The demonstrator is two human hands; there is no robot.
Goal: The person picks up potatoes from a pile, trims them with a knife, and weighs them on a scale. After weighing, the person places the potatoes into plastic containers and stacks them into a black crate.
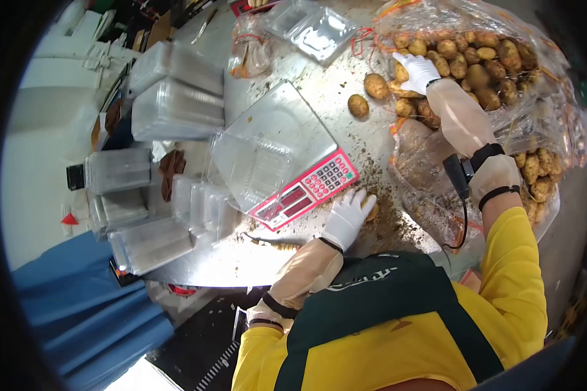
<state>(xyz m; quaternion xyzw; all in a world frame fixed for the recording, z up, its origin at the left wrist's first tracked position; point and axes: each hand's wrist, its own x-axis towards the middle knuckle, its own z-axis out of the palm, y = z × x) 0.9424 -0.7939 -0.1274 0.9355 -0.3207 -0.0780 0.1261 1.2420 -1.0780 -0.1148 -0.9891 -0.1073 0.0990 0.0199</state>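
My left hand (346, 219), in a white glove, rests low over the table beside the scale with its fingers curved round a potato (372, 208), partly hidden. My right hand (416, 72), also gloved, reaches to the open mouth of a clear plastic bag (437, 19) full of potatoes (458, 66). Its fingers are stretched apart and touch potatoes at the near edge of the heap. Two loose potatoes (366, 95) lie on the table left of that hand. A digital scale (306, 130) with a red keypad panel carries an open clear plastic container (251, 166).
Stacks of clear plastic containers (176, 107) stand on the left, with more (150, 244) near the table's front edge. Other clear trays (316, 29) lie at the back. Loose soil (398, 228) covers the metal table near my left hand. Part of another person's hand (257, 3) shows at the top.
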